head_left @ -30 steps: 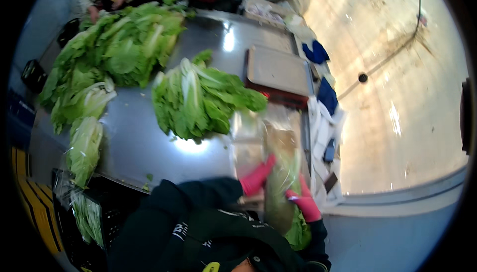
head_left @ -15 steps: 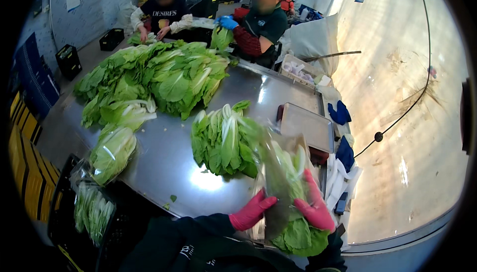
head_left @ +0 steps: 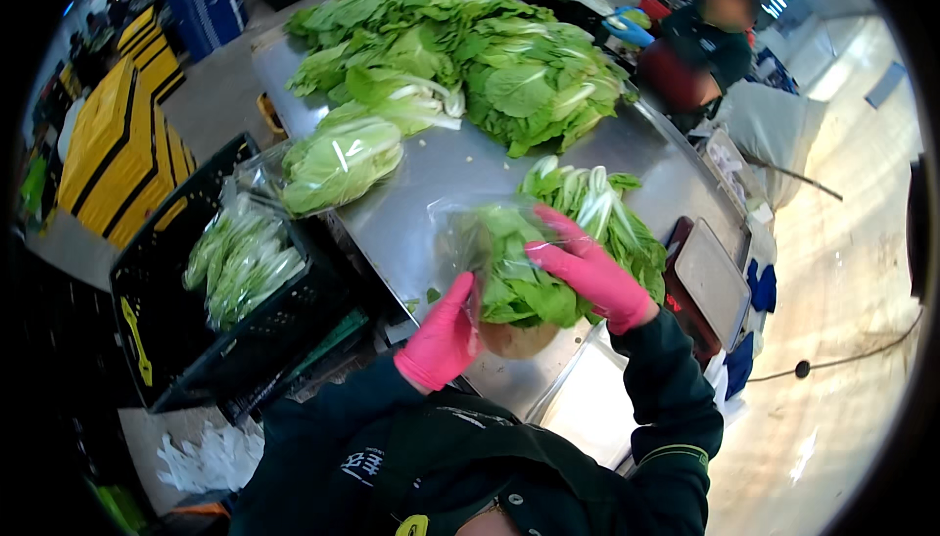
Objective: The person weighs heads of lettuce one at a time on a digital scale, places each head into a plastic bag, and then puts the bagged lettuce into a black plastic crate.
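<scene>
Both my hands wear pink gloves. My left hand point(head_left: 443, 335) pinches the near left edge of a clear plastic bag point(head_left: 452, 233). My right hand point(head_left: 592, 272) grips the leafy greens point(head_left: 509, 267) in that bag from the right, fingers bent over the leaves. The greens lie tilted over the table's near edge, leaf ends toward me. Just beyond my right hand sits a loose bunch of greens with white stalks point(head_left: 599, 198). A bagged head of greens point(head_left: 343, 159) rests at the table's left edge, its plastic reaching over the crate.
A large heap of leafy greens point(head_left: 529, 76) covers the far part of the metal table point(head_left: 421, 179). At left stands a black crate point(head_left: 166, 340) with bagged greens point(head_left: 245, 257). A scale point(head_left: 713, 281) sits at right. Two people work across the table; one wears blue gloves point(head_left: 629, 29).
My view has swung left. The bagged greens have moved left and tipped toward lying flat, with both my hands still on them. My right hand now reaches over the leaves.
</scene>
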